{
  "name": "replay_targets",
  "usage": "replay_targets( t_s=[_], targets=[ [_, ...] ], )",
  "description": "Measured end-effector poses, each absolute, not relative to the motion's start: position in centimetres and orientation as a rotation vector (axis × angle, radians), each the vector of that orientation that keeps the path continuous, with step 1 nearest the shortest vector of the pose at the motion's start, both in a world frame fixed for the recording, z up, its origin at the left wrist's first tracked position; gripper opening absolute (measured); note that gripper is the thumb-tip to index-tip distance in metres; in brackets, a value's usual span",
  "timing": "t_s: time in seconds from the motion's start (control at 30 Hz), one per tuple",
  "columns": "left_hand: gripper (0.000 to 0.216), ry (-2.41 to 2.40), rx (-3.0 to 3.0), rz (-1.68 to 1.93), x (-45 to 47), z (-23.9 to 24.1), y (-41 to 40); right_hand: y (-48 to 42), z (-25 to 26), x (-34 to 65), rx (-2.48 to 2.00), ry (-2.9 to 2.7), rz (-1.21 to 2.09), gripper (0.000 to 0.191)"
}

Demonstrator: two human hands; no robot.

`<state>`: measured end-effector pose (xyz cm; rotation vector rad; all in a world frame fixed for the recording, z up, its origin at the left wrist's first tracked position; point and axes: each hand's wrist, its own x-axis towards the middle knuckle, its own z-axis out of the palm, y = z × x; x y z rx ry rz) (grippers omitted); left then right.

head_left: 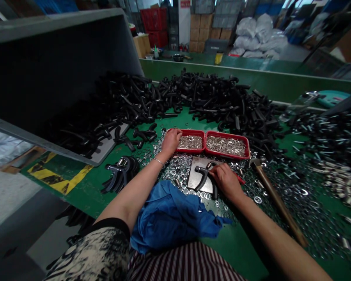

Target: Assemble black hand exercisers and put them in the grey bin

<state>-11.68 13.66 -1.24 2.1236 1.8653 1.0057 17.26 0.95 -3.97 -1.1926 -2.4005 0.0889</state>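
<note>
My left hand [172, 141] is at the left end of a red tray [204, 141] full of small metal pins and rings. Its fingers are pinched together, and whatever they hold is too small to make out. Over a flat metal plate [194, 180], my right hand [227, 180] grips a black curved handle [204, 180] near its top end. Part of that handle's head is hidden by the fingers. A second red tray [227, 146] of small metal pins stands just behind my right hand. Loose metal washers [204, 196] surround the plate.
A hammer [277, 203] lies to the right. Black handles [210, 91] are heaped at the back, spilling from a grey bin [128, 43] on the left. A small stack of handles [123, 171] sits front left. A blue cloth [172, 218] lies before me. Metal sleeves [339, 183] pile up far right.
</note>
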Motion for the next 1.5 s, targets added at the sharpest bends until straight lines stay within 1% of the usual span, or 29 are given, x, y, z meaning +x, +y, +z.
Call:
replay_targets(
  t_s=[0.13,0.23,0.37,0.47,0.57,0.87,1.0,1.13,1.2,1.27,1.37,1.5],
  targets=[
    [0.017,1.803,2.168,1.075,-11.2,-1.0,12.7,0.9,-4.0,17.2,-1.148,-2.397,0.039,0.02],
    [0.019,1.611,2.278,1.142,-9.1,-0.9,9.2,0.9,-4.0,17.3,-1.112,-2.418,0.029,0.02],
    [0.019,1.334,2.437,0.905,-4.9,-1.0,3.4,1.2,-4.2,17.4,-1.107,-2.396,0.035,0.023],
    [0.017,1.334,2.491,0.724,-3.0,-1.1,1.5,1.1,-4.3,17.4,-1.12,-2.37,0.04,0.025],
    [0.019,1.349,2.535,0.626,-2.5,-1.3,1.5,0.9,-4.3,17.5,-1.093,-2.354,0.095,0.024],
    [0.029,1.368,2.714,0.571,-2.0,-2.3,1.1,0.9,-4.4,17.5,-1.147,-2.081,0.476,0.017],
    [0.031,1.35,2.877,0.442,-1.5,-2.0,1.0,0.4,-3.5,17.9,-1.303,-1.736,0.695,0.017],
    [0.03,1.206,3.006,0.306,-1.6,-1.2,1.1,-0.9,-2.0,18.7,-1.345,-1.401,1.022,0.022],
    [0.028,1.159,2.953,0.317,-2.0,-1.1,1.2,-1.7,-1.5,19.2,-1.338,-1.325,1.138,0.025],
    [0.027,1.159,2.806,0.403,-2.6,-1.4,1.1,-2.3,-1.4,19.6,-1.353,-1.309,1.213,0.027],
    [0.025,1.177,2.554,0.566,-3.3,-2.1,0.6,-3.2,-1.7,19.9,-1.397,-1.332,1.236,0.027],
    [0.026,1.195,2.431,0.725,-4.1,-2.0,0.7,-4.0,-1.9,20.1,-1.39,-1.289,1.276,0.028]
  ],
)
